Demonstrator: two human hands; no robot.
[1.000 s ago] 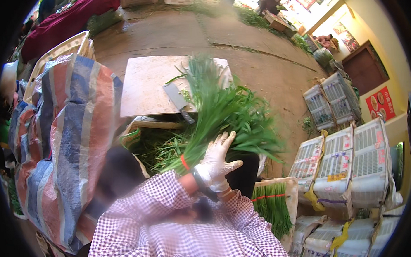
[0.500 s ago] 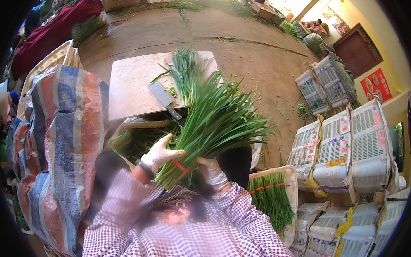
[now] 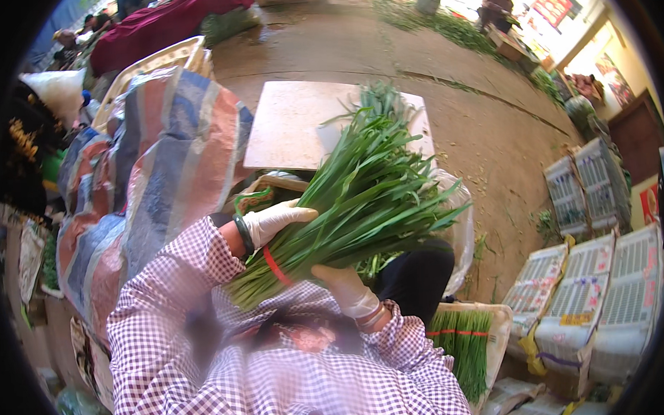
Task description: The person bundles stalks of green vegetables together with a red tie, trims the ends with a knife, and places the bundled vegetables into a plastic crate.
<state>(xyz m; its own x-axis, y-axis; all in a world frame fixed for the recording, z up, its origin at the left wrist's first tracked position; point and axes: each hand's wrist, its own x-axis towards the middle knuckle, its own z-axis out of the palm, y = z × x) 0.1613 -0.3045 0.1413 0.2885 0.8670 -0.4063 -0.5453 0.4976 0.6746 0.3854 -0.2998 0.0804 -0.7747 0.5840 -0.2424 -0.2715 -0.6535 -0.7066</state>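
Greens (image 3: 368,188) slant toward the desk (image 3: 289,125), gripped by the left hand (image 3: 277,220); I cannot tell the right hand's (image 3: 346,286) grip. Light pressure near the red band (image 3: 277,266) should avoid bruising.

The left fingers (image 3: 303,212) point rightward, the right fingers (image 3: 325,273) up-left.

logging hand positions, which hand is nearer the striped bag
Left. The left hand, on the bunch, sits right of the striped bag; the right hand is farther right.
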